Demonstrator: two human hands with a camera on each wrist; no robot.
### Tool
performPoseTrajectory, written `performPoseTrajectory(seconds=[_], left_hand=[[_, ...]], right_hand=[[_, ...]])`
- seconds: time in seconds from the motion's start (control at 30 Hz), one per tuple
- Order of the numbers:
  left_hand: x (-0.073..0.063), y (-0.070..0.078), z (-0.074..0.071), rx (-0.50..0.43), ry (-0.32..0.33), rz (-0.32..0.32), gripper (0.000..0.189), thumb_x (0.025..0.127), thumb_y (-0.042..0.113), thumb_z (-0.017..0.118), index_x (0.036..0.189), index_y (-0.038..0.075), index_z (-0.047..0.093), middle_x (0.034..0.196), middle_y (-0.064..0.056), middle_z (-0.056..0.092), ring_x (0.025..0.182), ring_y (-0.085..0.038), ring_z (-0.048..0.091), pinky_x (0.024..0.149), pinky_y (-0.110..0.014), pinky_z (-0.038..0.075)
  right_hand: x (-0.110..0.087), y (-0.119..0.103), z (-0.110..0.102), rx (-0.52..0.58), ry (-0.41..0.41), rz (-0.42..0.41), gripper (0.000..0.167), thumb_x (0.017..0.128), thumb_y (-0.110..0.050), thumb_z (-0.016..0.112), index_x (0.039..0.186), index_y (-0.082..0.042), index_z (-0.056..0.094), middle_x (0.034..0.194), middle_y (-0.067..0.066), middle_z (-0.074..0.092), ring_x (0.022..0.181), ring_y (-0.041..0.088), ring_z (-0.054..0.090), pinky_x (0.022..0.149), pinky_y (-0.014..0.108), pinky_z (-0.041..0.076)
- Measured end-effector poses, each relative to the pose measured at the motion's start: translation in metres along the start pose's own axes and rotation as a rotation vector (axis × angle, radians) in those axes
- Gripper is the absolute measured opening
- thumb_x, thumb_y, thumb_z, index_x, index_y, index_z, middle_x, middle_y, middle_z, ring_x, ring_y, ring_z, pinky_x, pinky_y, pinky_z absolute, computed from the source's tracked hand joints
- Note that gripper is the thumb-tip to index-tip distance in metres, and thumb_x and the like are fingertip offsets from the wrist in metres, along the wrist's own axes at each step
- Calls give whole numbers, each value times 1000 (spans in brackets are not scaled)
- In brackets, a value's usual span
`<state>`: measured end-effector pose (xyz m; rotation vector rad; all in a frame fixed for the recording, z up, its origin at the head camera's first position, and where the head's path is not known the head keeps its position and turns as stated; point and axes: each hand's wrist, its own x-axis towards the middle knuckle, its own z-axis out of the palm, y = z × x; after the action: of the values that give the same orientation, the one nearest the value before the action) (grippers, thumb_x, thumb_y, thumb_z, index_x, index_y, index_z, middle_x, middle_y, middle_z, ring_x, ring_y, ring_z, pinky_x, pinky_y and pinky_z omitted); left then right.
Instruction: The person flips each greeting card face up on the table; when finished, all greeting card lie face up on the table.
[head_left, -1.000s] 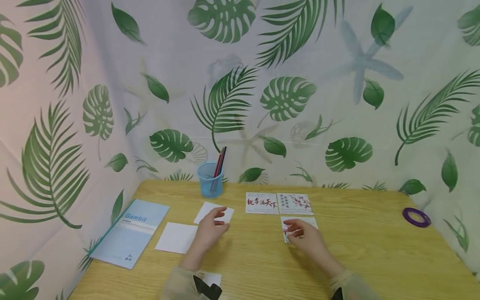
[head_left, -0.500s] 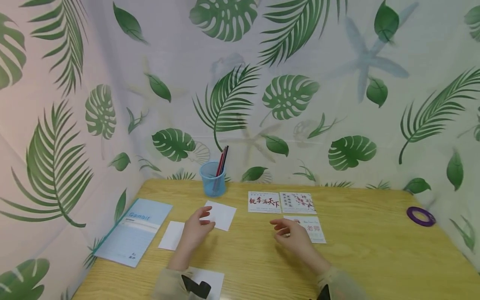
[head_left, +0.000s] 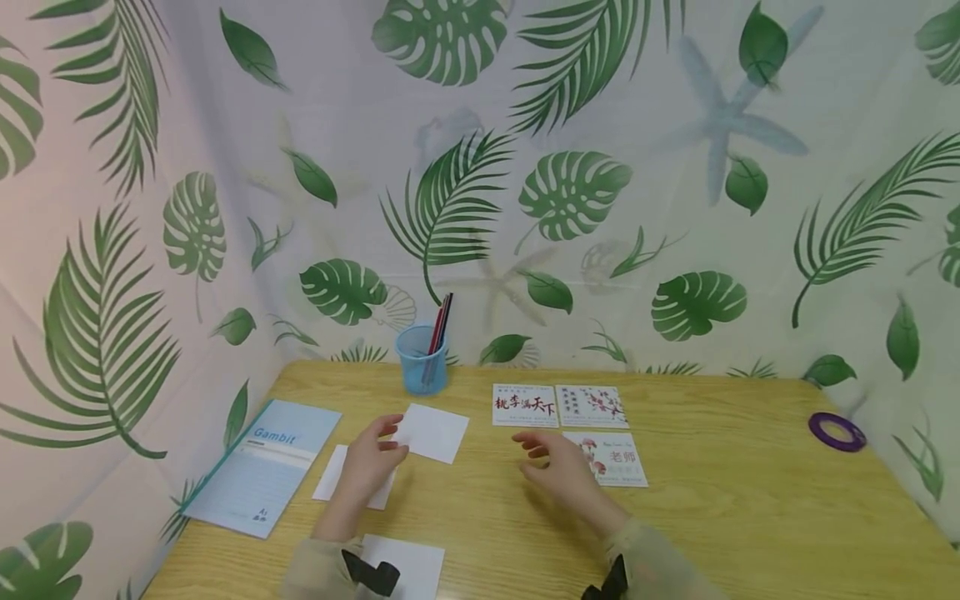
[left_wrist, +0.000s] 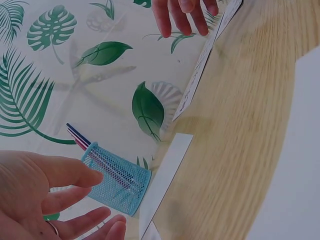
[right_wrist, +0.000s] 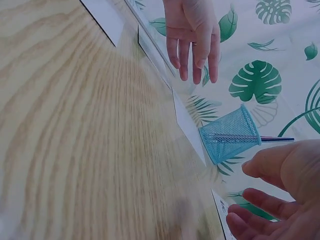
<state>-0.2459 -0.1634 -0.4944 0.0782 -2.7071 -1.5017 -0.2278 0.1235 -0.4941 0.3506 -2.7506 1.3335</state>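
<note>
Left hand [head_left: 369, 458] and right hand [head_left: 558, 467] hang above the surface [head_left: 720, 500], palms turned inward, fingers loosely bent and each thumb standing clear of them; the wrist views show neither gripping anything. Take the gap between them as the clock's centre, with 12 toward the leaf-print backdrop [head_left: 480, 208].

At 10, just beside the left fingertips, lies a tilted white card [head_left: 435, 433]; whether a finger brushes its edge, I cannot tell. A second white card [head_left: 327, 479] lies at 9, partly hidden by that hand, and a third white card [head_left: 412, 567] at 7. These show no print and sit at differing angles, which suggests they are laid loosely rather than lined up.

Across the gap, the printed ones look deliberately squared together: a red-lettered card [head_left: 523, 406] between 1 and 2, a blossom card [head_left: 591, 407] just past 2, and a flower card [head_left: 618, 460] at 3, partly behind the right hand. Their print reads upright from the person's side, probably for easy viewing.

A notebook [head_left: 262, 467] farther out at 9, a mesh cup [head_left: 422, 367] of pencils [head_left: 437, 329] at 11 and a purple ring [head_left: 840, 447] far out at 3 seem kept marginal, leaving the middle for cards.
</note>
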Motion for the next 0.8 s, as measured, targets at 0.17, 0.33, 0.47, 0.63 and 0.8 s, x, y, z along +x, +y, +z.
performPoseTrajectory(seconds=[0.17,0.33,0.47,0.63,0.8], left_hand=[[-1,-7,-6,29,4,4,52,84,4,66,135,4,57,132,-24,59,112,-40,64,90,-48,56],[-3,-12,-11,65,0,30,52,83,2,65,135,2,57,133,-25,58,112,-41,63,88,-47,57],[-3,-12,-12,88,-3,48,50,85,2,66,134,1,57,132,-26,58,110,-40,64,88,-47,57],[2,-11,-12,124,-12,65,50,85,2,67,133,1,57,131,-27,59,108,-40,64,88,-48,57],[7,-12,-11,161,-24,78,50,84,1,67,133,1,58,130,-27,59,108,-40,64,90,-50,55]], right_hand=[[2,4,6,-10,-23,-46,39,82,1,72,119,-7,66,115,15,68,101,30,65,86,45,57],[1,9,10,-27,-47,-47,41,82,0,71,122,-8,66,120,12,67,107,31,63,91,47,55],[2,10,13,-58,-64,-108,42,82,-1,72,123,-7,65,123,11,66,110,31,62,95,49,52],[6,10,20,-91,-77,-130,43,84,-6,72,126,-9,64,125,11,65,116,29,60,103,49,48],[12,10,29,-153,-117,-165,44,86,-11,72,128,-10,63,128,12,63,122,31,57,106,49,46]])
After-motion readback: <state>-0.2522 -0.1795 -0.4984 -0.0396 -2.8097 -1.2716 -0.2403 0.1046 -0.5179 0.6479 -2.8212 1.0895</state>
